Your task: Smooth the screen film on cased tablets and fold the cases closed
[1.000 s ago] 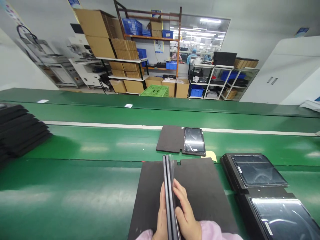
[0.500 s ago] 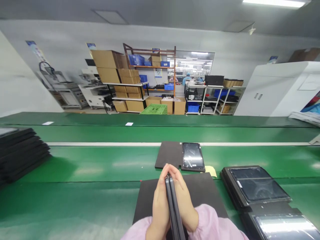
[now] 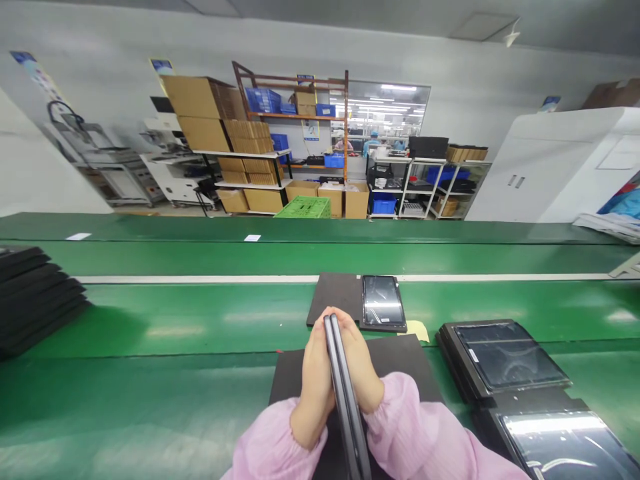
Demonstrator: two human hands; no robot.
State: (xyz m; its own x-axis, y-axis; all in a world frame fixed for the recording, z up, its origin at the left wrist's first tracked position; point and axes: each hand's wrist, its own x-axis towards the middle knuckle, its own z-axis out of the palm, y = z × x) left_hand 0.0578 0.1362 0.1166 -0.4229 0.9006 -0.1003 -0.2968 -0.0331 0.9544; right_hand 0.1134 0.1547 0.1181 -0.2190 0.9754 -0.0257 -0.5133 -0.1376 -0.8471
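While standing on edge between the two palms, looks thin, flat and rigid: a dark tablet (image 3: 343,393), or perhaps two slabs back to back, since a seam runs along the upper edge. Sits low in the middle of the view, above a black foam mat (image 3: 405,367) on the green counter (image 3: 175,320). Pressed from the left side by the left hand (image 3: 315,373) and from the right side by the right hand (image 3: 363,373), fingers (image 3: 311,347) flat and closed against the faces, tips meeting near the far end. Probably moderate in weight, stiff, with smooth glass that can slip and crack; better held by the long edges or with flat palms, not by a corner. Further away, lies another tablet (image 3: 383,301) on an open dark cover (image 3: 334,299). To the right, rest black trays with screens (image 3: 505,357). To the far left, stands a pile of dark covers (image 3: 35,293).
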